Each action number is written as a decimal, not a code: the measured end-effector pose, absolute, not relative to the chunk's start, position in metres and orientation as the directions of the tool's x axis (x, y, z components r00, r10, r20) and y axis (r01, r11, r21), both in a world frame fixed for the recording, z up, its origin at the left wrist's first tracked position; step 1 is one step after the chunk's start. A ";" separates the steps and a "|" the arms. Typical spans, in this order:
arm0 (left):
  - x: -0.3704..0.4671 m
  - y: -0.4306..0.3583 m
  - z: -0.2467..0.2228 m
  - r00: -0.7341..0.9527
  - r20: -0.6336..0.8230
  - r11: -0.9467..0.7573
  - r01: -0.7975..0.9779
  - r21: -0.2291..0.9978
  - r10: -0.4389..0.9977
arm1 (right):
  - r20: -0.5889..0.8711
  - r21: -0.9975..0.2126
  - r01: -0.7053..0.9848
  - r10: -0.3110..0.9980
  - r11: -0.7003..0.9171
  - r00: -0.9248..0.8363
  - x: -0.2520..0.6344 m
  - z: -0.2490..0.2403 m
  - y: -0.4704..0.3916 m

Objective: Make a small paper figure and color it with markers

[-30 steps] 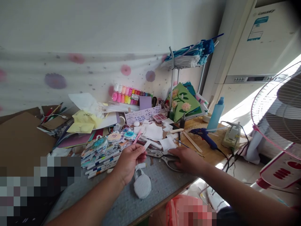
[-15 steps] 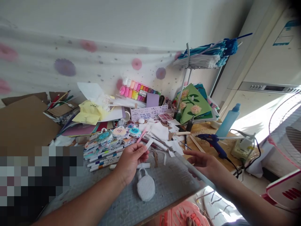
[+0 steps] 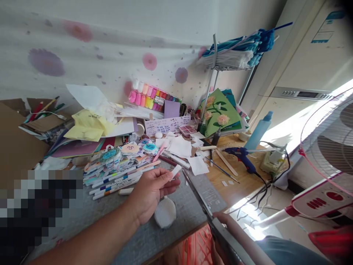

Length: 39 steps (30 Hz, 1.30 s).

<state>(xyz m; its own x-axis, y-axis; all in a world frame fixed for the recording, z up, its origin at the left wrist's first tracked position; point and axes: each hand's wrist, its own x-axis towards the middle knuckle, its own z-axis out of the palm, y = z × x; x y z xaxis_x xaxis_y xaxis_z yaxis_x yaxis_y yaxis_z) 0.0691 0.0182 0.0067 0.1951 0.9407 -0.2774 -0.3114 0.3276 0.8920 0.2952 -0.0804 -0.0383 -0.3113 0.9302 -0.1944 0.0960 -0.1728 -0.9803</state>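
A small white strip (image 3: 176,170) is pinched between the thumb and fingers of my left hand (image 3: 154,191), held above the table. My right hand (image 3: 227,224) is closed around the grey handles of a pair of scissors (image 3: 202,204) at the table's front edge. The long metal blades point up and left, with their tips just right of the strip and apart from it. Below my left hand, a round white padded piece (image 3: 165,212) with a textured face lies on the grey mat (image 3: 190,217). The left hand partly hides its top.
Several markers (image 3: 116,184) and a pile of paper cutouts (image 3: 107,158) lie left of my hands. Right of them are a wooden stick (image 3: 226,162), a blue glue gun (image 3: 242,158), a blue bottle (image 3: 257,132) and a fan (image 3: 331,136).
My right hand has moved down and toward me with the scissors, whose blades now show clearly. My left hand keeps the strip, and the view has shifted slightly.
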 end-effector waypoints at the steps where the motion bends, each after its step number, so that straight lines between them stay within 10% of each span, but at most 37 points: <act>1: 0.070 0.018 0.007 0.199 -0.291 0.342 -0.311 0.887 0.936 | -0.220 -0.976 0.069 0.931 -0.209 -0.292 0.294 -0.041 -0.083; 39: 0.076 0.011 -0.001 0.334 -0.312 0.375 -0.142 0.916 0.889 | -0.363 -0.924 -0.012 0.885 -0.383 -0.292 0.294 -0.079 -0.104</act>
<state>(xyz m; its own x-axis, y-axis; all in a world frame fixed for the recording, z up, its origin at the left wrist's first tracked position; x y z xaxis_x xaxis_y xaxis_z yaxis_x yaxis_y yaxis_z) 0.0759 0.0109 -0.0013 0.3343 0.8893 -0.3120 -0.1420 0.3748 0.9162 0.2939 -0.1041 -0.0791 -0.2924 0.8846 -0.3632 -0.0123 -0.3832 -0.9236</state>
